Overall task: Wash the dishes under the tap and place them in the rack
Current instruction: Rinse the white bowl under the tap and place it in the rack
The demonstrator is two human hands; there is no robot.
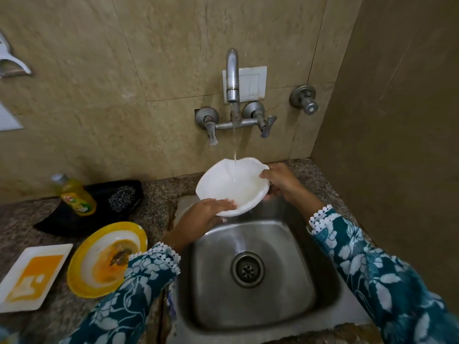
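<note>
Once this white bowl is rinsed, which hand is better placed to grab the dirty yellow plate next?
Probably the left hand. It holds the white bowl on the side nearest the yellow plate, which lies on the counter left of the sink. The right hand would have to cross over.

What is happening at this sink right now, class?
A person holds a white bowl under the running tap, above the steel sink. The right hand grips its rim; the left hand supports the near edge. A yellow-rimmed plate and a white tray wait dirty on the counter.
</note>
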